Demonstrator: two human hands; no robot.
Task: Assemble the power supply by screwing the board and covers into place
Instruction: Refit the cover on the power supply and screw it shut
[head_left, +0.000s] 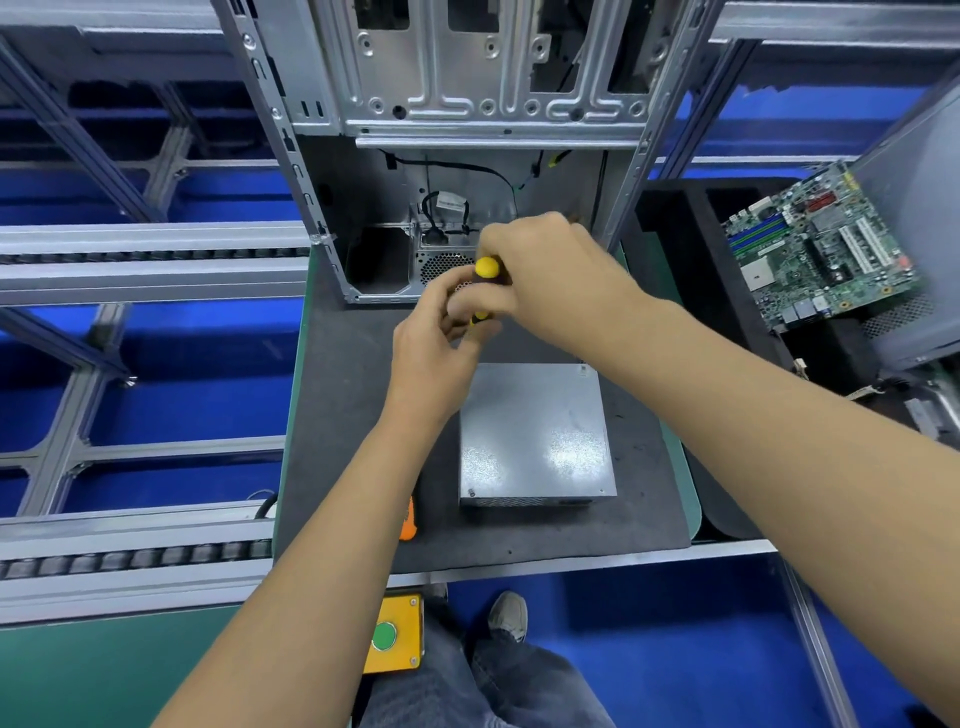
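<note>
A grey metal power supply box (535, 436) lies on the dark mat (353, 415) with its cover on; a screw shows at its near left corner. Just beyond its far edge both hands meet. My right hand (545, 275) grips a screwdriver with a yellow and black handle (487, 267), the yellow cap pointing up. My left hand (441, 338) pinches the lower part of the tool near its yellow collar. The shaft and tip are hidden behind the fingers.
An open silver computer case (467, 104) stands upright behind the mat. A green motherboard (826, 249) sits in a black tray at the right. An orange tool (408, 525) lies partly under my left forearm. A yellow box with a green button (392, 634) hangs below the table edge. Roller conveyors run at the left.
</note>
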